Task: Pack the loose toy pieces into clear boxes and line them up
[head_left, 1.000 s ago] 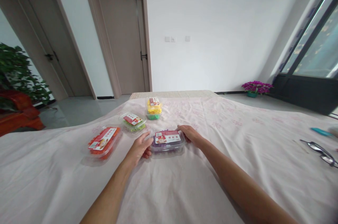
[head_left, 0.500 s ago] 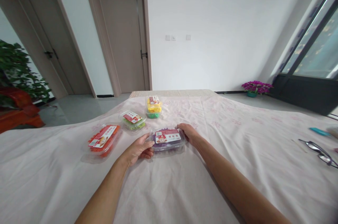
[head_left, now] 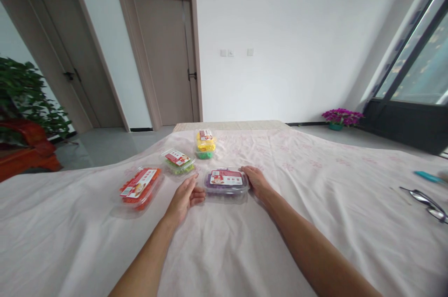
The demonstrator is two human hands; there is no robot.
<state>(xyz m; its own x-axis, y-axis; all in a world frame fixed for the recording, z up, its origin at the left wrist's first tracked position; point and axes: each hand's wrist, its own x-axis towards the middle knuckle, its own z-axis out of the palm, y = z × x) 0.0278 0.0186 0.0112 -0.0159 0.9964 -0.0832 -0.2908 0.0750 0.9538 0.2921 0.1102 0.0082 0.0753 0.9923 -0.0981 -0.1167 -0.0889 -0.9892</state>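
A clear plastic box [head_left: 226, 181] with purple contents and a red-and-white label lies on the cloth between my hands. My right hand [head_left: 255, 179] grips its right end, fingers round the far corner. At the left end, my left hand [head_left: 187, 196] is open, thumb raised off the lid and fingers loosely bent close to the box's side. Left of it lie a box with orange contents [head_left: 142, 185] and one with light green contents [head_left: 178, 161]. Farther back, a box with yellow contents [head_left: 206, 141] sits above a green one [head_left: 205, 155].
A pale floral cloth [head_left: 297, 222] covers the table. At the right edge lie a pair of glasses [head_left: 425, 201] and a blue object [head_left: 429, 176]. Beyond the table are a potted purple plant [head_left: 341, 117], a red wooden chair [head_left: 31, 145] and doors.
My left hand has let go of the purple box, its thumb lifting off the lid. My right hand stays at the box's right end. The view has shifted slightly.
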